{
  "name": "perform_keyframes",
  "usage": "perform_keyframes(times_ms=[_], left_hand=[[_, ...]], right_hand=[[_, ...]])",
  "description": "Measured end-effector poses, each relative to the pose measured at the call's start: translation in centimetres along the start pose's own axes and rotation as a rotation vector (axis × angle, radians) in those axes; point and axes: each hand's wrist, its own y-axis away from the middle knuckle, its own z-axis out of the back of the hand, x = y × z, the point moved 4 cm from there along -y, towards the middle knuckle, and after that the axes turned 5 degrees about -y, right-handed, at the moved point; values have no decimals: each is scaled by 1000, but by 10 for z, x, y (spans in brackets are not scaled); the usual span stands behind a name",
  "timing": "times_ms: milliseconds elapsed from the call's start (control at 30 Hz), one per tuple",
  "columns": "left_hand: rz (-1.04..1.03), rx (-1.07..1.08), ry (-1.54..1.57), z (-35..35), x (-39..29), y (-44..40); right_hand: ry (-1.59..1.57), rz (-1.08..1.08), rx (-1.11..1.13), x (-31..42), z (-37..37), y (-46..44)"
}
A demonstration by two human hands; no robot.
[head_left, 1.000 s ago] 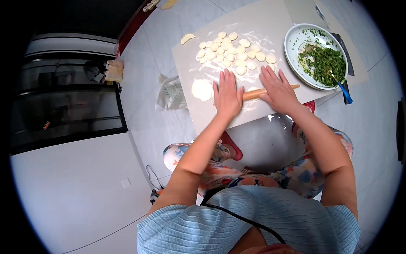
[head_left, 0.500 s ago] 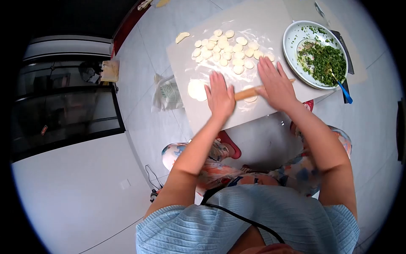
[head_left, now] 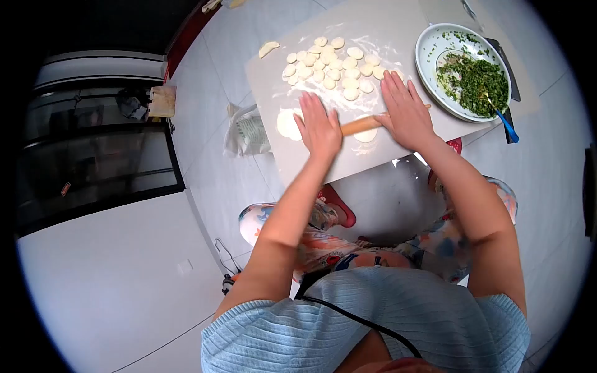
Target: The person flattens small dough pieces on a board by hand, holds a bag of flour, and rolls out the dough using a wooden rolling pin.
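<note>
A wooden rolling pin (head_left: 359, 126) lies across a thin round dough wrapper (head_left: 366, 135) on the floured board (head_left: 305, 168). My left hand (head_left: 321, 132) is flat over the pin's left end, fingers stretched forward. Over its right part rests my right hand (head_left: 407, 118), palm down with fingers extended, and the pin's tip shows beyond it. Both palms press on the pin without wrapping round it. Rolled wrappers (head_left: 288, 125) lie left of my left hand, partly hidden by it. Ahead of both hands are many small flattened dough pieces (head_left: 333, 64).
A white bowl (head_left: 425, 81) of chopped green filling stands at the right, with a blue-handled utensil (head_left: 507, 126) in it. Dark flat objects lie partly under the bowl. One folded dough piece (head_left: 268, 48) sits at the board's far left edge. A plastic bag (head_left: 247, 132) is beside the board.
Both hands and the rolling pin have shifted slightly forward and left over the wrapper, more of which shows on the near side. The view has tilted a little.
</note>
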Motion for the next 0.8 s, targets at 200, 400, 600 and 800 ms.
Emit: perform_keyframes(times_ms=[200, 400, 600, 800], left_hand=[[-37, 12, 13, 13, -16, -27], [-55, 127, 51, 6, -13, 52], [60, -52, 55, 5, -4, -48], [-33, 100, 1, 13, -19, 35]], right_hand=[[-110, -173, 33, -30, -7, 10], [-34, -93, 182, -12, 9, 14], [-32, -165, 59, -25, -8, -5], [-63, -83, 144, -17, 8, 25]])
